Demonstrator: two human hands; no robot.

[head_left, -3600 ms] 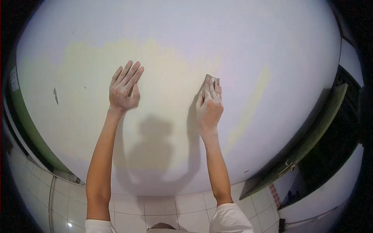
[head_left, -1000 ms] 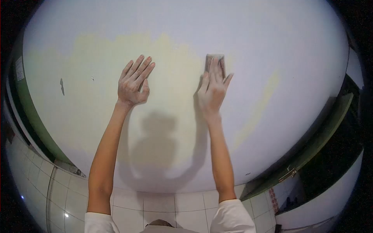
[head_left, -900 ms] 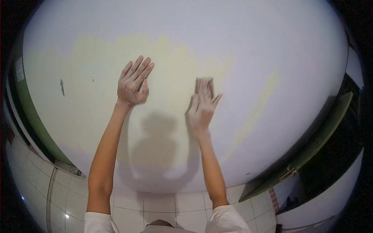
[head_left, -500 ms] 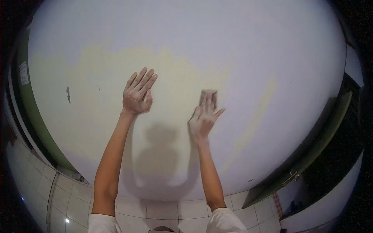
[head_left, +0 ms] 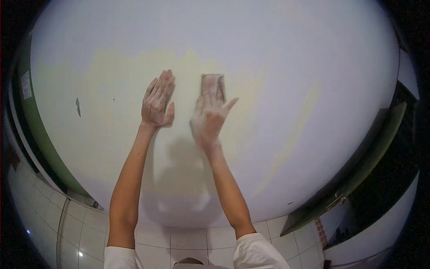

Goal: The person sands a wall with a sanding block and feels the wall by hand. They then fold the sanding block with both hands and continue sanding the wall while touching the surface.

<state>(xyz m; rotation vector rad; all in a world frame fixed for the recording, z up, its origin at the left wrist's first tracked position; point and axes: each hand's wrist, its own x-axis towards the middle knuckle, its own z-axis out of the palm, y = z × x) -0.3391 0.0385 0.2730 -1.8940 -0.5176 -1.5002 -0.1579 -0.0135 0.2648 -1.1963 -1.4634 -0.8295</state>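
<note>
The painted wall fills most of the view, pale lilac with a broad yellowish patch. My left hand lies flat on the yellowish area, its fingers stretched upward and holding nothing. Beside it, to the right, my right hand presses a small brown-grey piece of sandpaper against the wall. The middle fingers lie over the sheet, while one outer finger sticks out to the right. Pale dust coats both hands. The sheet's underside is hidden.
Two chipped spots mark the wall, the larger chip at far left. A green door with a metal handle stands at right. White floor tiles run along the wall's foot. A green frame borders the left.
My right hand has slid up and to the left with the sandpaper, closer to my left hand. The left hand stays in nearly the same place, its fingers now closer together.
</note>
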